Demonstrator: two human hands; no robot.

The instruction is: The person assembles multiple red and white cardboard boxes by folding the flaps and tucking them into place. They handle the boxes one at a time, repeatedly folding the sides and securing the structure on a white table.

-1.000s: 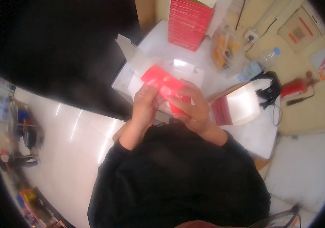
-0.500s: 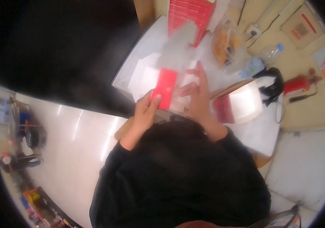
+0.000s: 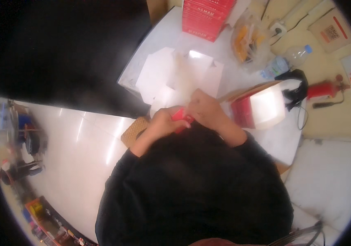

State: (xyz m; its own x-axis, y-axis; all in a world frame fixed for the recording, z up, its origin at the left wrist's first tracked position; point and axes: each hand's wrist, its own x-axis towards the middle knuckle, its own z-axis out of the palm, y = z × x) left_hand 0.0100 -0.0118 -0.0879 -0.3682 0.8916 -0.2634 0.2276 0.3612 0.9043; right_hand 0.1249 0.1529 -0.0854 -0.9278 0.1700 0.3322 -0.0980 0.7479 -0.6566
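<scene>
The left hand (image 3: 161, 122) has its grip clamped on the red packet (image 3: 178, 115). Right of that packet, the right hand (image 3: 208, 110) curls, its grip impossible to tell.

Cream wall (image 3: 325, 123), white table (image 3: 153, 39), shiny pale floor (image 3: 73, 160)

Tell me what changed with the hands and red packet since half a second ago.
The left hand brought the red packet nearer the torso. The right hand, fingers spread before, now curls at it. The red boxes stayed stacked.
</scene>
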